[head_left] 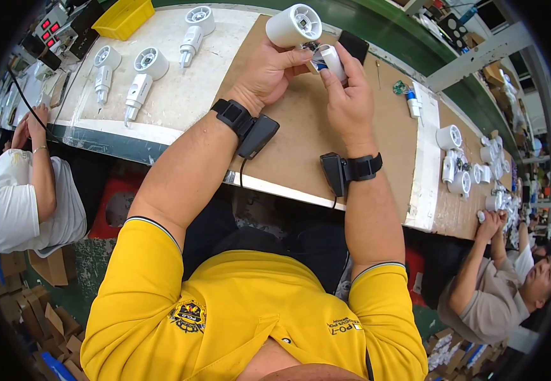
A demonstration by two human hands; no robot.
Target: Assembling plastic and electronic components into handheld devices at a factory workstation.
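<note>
My left hand (pixel 268 71) is closed on a white round, cup-shaped housing (pixel 283 28), its open end tilted up with a small dark square part inside. Pinched between the thumb and fingers of my right hand (pixel 351 101) is a white handle piece (pixel 332 62), held close beside the housing. Thin wires and small electronic parts (pixel 313 48) show between the two pieces, and a bit of blue is partly covered by my fingers. Both hands are raised above a brown board (pixel 282 152) on the table. Black strapped devices sit on both wrists.
Several joined white units (pixel 139 95) lie at the left, near a yellow bin (pixel 123 19). A black object (pixel 355 46) rests behind my right hand. To the right are a blue-and-white part (pixel 412 103) and loose white housings (pixel 458 181). Co-workers sit at both sides.
</note>
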